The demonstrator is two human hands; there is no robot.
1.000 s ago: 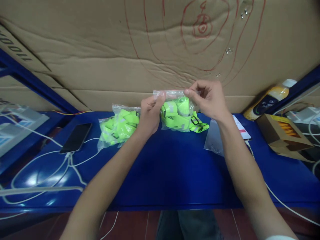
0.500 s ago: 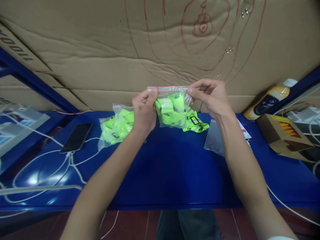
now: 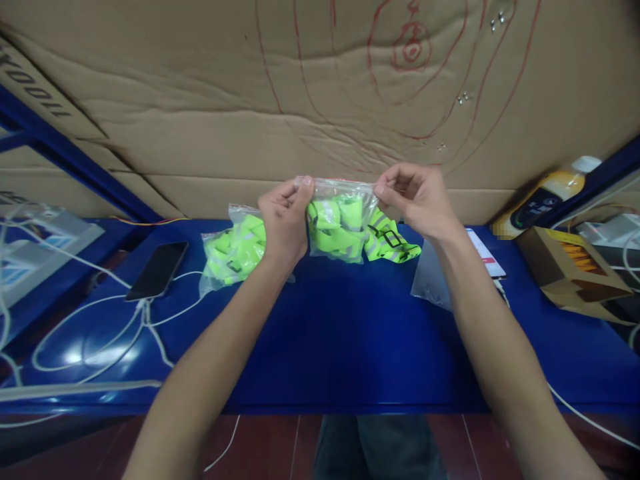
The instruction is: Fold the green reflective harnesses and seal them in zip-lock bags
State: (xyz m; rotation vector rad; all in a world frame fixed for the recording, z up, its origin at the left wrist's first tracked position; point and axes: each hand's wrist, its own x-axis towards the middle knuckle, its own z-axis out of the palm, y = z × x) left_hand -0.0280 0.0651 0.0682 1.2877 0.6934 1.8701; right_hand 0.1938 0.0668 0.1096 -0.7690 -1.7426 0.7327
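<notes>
2 top corners of clear bag (image 3: pixel 343 223) w/ neon straps (image 3: pixel 336 241) pinched by L hand (image 3: pixel 286 223) & R hand (image 3: pixel 420 200), over blue shelf (image 3: pixel 345 347). L hand part-blocks 2nd bag (image 3: pixel 233 252); R forearm (image 3: pixel 483 313) overlaps flat bag (image 3: pixel 431 277).

Left hand (image 3: pixel 285 223), right hand (image 3: pixel 419 200), pinched clear bag (image 3: pixel 337 227)

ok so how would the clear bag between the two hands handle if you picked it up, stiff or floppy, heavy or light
The clear bag would probably be floppy, since its plastic looks thin and creased. It is likely light for its size, as the green straps inside look like folded fabric. Rolling seems unlikely given its flattish, lumpy shape.
</notes>
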